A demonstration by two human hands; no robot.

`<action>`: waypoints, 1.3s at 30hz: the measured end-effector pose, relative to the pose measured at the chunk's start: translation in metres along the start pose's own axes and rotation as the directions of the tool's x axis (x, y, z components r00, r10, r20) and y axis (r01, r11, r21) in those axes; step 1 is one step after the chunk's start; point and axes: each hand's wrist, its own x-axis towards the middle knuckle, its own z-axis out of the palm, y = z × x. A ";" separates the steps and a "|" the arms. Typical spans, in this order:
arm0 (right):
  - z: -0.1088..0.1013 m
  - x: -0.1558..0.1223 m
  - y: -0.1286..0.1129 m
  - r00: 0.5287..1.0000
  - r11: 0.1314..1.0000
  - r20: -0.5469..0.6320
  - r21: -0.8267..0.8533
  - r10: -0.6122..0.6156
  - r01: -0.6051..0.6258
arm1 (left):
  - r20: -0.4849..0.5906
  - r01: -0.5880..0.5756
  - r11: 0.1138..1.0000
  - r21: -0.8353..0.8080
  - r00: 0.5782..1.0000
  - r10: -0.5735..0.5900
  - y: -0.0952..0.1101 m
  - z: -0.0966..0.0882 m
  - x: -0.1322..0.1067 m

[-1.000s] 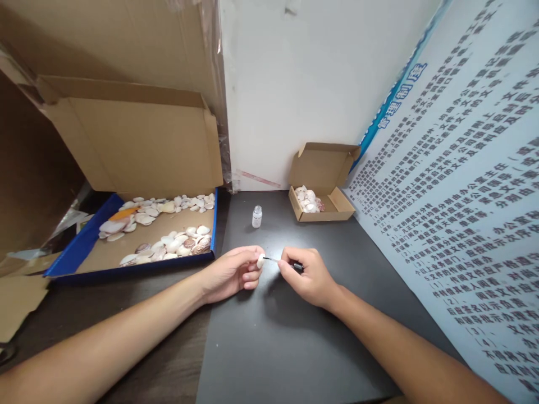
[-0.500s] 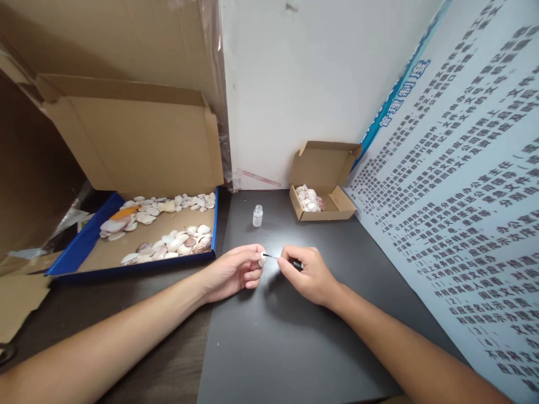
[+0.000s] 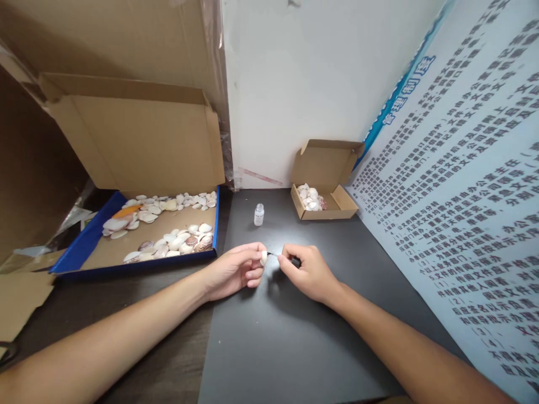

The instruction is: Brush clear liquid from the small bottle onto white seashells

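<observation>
Gripping half-hidden shell (image 3: pixel 264 258) in left hand (image 3: pixel 240 272), half-covered brush (image 3: pixel 296 262) in right hand (image 3: pixel 307 272), in front of bottle (image 3: pixel 259 216) flanked by boxes (image 3: pixel 326 215).

I record the large box (image 3: pixel 113 251) at left, its shells (image 3: pixel 185 248) grouped along rear and front. The bottle (image 3: pixel 259 216) stands between it and the small box (image 3: pixel 330 214) at right, further shells (image 3: pixel 310 199) occupying the latter's left part.

Black handle (image 3: pixel 296 262) mostly invisible inside right hand (image 3: pixel 309 273)
</observation>
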 end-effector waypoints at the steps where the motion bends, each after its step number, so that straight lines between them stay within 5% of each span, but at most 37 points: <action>1: 0.000 0.000 0.000 1.000 1.000 -0.004 0.016 -0.015 0.016 | 0.002 0.000 1.000 -0.001 1.000 0.000 0.000 0.000 0.000; 8: 0.000 -0.001 0.000 1.000 0.999 -0.003 -0.039 0.005 -0.005 | 0.003 0.007 1.000 -0.007 1.000 -0.007 0.001 0.001 0.000; 13: 0.001 -0.002 -0.002 0.995 0.995 0.004 -0.012 -0.097 0.097 | -0.011 0.011 1.000 -0.017 1.000 -0.011 0.003 0.001 0.000; 17: 0.002 -0.002 -0.002 1.000 0.994 -0.015 -0.103 -0.025 0.024 | -0.006 0.009 1.000 -0.021 1.000 -0.010 0.003 0.000 0.000; 22: 0.002 -0.004 -0.003 0.996 0.994 -0.020 -0.072 -0.083 0.082 | -0.005 0.011 1.000 -0.027 1.000 -0.012 0.002 0.000 -0.001; 26: 0.003 -0.004 -0.004 0.999 0.981 -0.054 -0.191 0.009 -0.020 | 0.009 0.011 1.000 -0.023 1.000 -0.010 0.002 0.000 0.000; 39: 0.002 -0.004 -0.004 0.995 0.991 -0.061 -0.113 -0.077 0.070 | -0.007 0.008 1.000 -0.024 1.000 -0.008 0.001 -0.001 0.000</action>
